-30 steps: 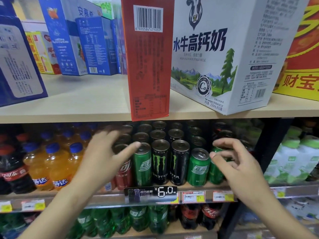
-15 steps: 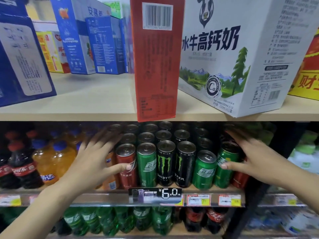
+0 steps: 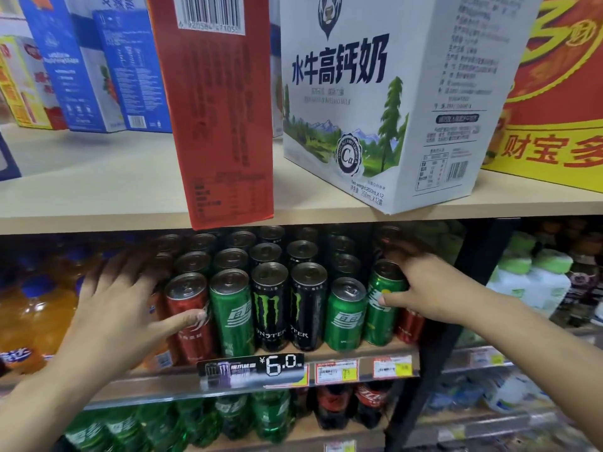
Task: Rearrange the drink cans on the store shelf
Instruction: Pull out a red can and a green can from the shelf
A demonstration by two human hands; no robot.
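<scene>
Both hands are on the middle wooden shelf (image 3: 359, 349), at either end of the front row of slim aluminium drink cans.

Front row, left to right: red cola can (image 3: 191, 318), green soda can (image 3: 232, 313), 2 black Monster energy cans (image 3: 270, 308) (image 3: 308, 306), shorter green soda can (image 3: 346, 316), tall green soda can (image 3: 382, 305). A further red can (image 3: 409, 324) sits just beside and behind that last one, mostly hidden. More dark-topped cans run back in rows behind the front row; labels not readable.

Left hand (image 3: 114, 308): fingers spread, reaching past the left side of the red cola can, thumb tip pressed on its front face. Fingertips are motion-blurred, so can't tell what they touch further back.

Right hand (image 3: 424, 288): fingers curled over the top rim and far side of the tall green soda can, thumb on its front label. Grasping it. The can is upright and on the shelf.

Black price tag marked ¥6.0 (image 3: 251, 368) clips to the shelf edge below the Monster cans, with white and yellow price labels (image 3: 363, 370) to its right.

Orange soda bottles with blue caps (image 3: 29, 318) stand left of the cans. White bottles with green caps (image 3: 535, 282) are in the next bay to the right.

Upper shelf: tall red carton (image 3: 222, 109) overhanging the edge, white buffalo-milk carton (image 3: 385, 102) beside it, blue cartons (image 3: 98, 70) further left.

Lower shelf: green and dark cola bottles (image 3: 261, 419), blurred.
</scene>
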